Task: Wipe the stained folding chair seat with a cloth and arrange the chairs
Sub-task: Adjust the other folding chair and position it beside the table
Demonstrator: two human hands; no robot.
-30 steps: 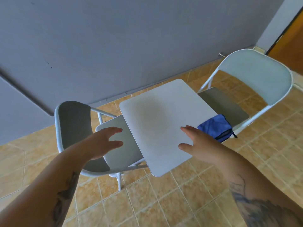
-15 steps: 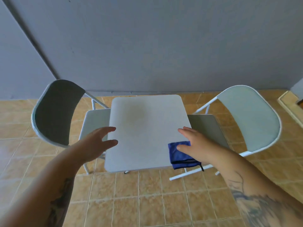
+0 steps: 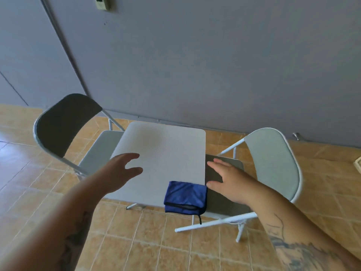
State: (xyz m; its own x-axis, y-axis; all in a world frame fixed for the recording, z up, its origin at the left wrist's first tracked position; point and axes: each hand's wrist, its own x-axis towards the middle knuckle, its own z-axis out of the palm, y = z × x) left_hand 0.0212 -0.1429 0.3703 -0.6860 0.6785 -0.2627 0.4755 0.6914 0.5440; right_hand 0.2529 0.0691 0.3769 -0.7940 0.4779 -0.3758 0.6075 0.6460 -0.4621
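Note:
Two white folding chairs face each other across a small white table (image 3: 166,153). The left chair (image 3: 66,122) has its seat partly under the table's left edge. The right chair (image 3: 271,163) has a darker seat (image 3: 220,204) beside the table's right edge. A folded blue cloth (image 3: 185,196) lies on the table's front right corner and hangs over the edge. My left hand (image 3: 121,169) hovers open over the table's front left part. My right hand (image 3: 228,178) is open over the right chair's seat, just right of the cloth and not holding it.
A grey wall (image 3: 195,65) stands close behind the table and chairs. The floor is orange-brown tile (image 3: 146,241). A small metal door stop (image 3: 297,136) sits at the wall's base at the right. A pale object (image 3: 358,166) lies at the right edge.
The view has swung and tilted up, showing more wall. My right hand came off the blue cloth and moved right over the chair seat. My left hand stays over the table.

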